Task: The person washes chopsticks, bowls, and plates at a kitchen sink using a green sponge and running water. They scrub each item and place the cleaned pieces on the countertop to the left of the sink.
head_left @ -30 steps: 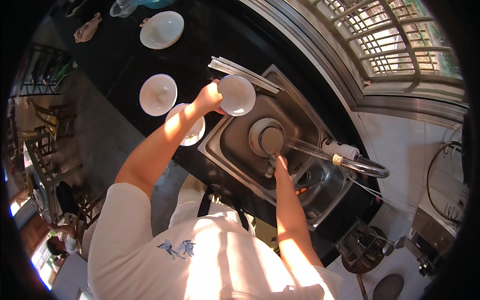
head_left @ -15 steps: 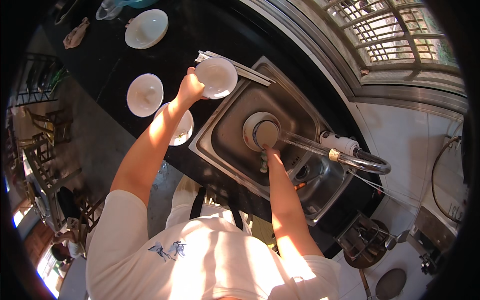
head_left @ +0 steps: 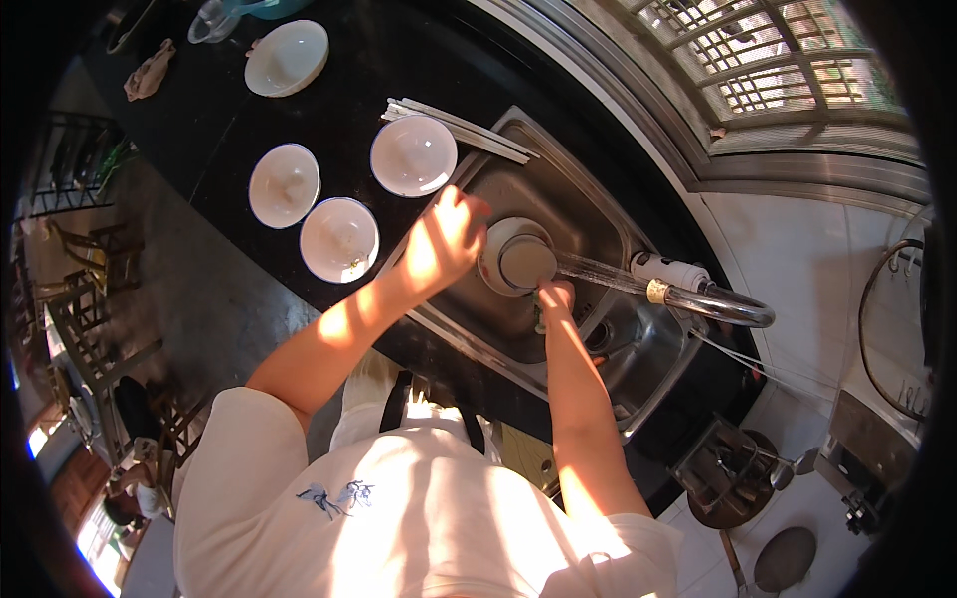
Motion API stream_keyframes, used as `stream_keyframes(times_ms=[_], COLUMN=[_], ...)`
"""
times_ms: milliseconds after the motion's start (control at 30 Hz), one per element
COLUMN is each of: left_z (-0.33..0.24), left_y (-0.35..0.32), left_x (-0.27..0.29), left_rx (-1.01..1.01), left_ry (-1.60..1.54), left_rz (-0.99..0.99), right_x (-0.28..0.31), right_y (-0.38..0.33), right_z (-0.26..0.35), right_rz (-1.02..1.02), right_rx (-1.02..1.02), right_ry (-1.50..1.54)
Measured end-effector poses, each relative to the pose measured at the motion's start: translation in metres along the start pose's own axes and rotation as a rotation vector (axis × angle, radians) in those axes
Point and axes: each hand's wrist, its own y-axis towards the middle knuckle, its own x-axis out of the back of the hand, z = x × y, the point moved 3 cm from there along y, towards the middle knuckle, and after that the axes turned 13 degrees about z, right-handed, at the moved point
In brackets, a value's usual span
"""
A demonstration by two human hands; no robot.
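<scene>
Small dark-rimmed bowl [head_left: 527, 261] is located in the left basin of the steel sink [head_left: 588, 211], set over a larger white bowl [head_left: 490, 261]; exact contact between the two can't be told. Its near edge is gripped by the right hand [head_left: 558, 293], with a greenish cloth [head_left: 539, 317] bunched at the same hand. The small bowl's right edge is met by a water stream from the curved faucet [head_left: 718, 307], which is reached in from the right.

Left hand [head_left: 454, 234] is held above the sink's left side, just left of the larger bowl. Fingers are loosely bent, slightly blurred; nothing is seen in the grasp, so it reads as released.

On the black counter, left of the sink, three blue-rimmed bowls are placed: one [head_left: 414, 156] near the left hand, one [head_left: 339, 237] nearer the body with scraps in it, one [head_left: 284, 186] farther left. White chopsticks [head_left: 469, 132] are laid over the sink's far-left corner. A larger white bowl, far left, is also seen [head_left: 286, 60], with a crumpled rag [head_left: 150, 72] beyond its left side. White cylinder [head_left: 670, 271] is stood beside the faucet. Far right is taken up by a barred window [head_left: 778, 60].
</scene>
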Motion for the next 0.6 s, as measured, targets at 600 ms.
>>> stream_keyframes(times_ms=[600], left_z=[0.035], left_y=[-0.047], left_x=[-0.172], left_rx=[0.725], left_ry=[-1.223], left_rz=[0.608], right_x=[0.084], right_y=[-0.130], right_z=[0.028], right_rz=[0.063], right_rx=[0.019], right_ry=[0.133])
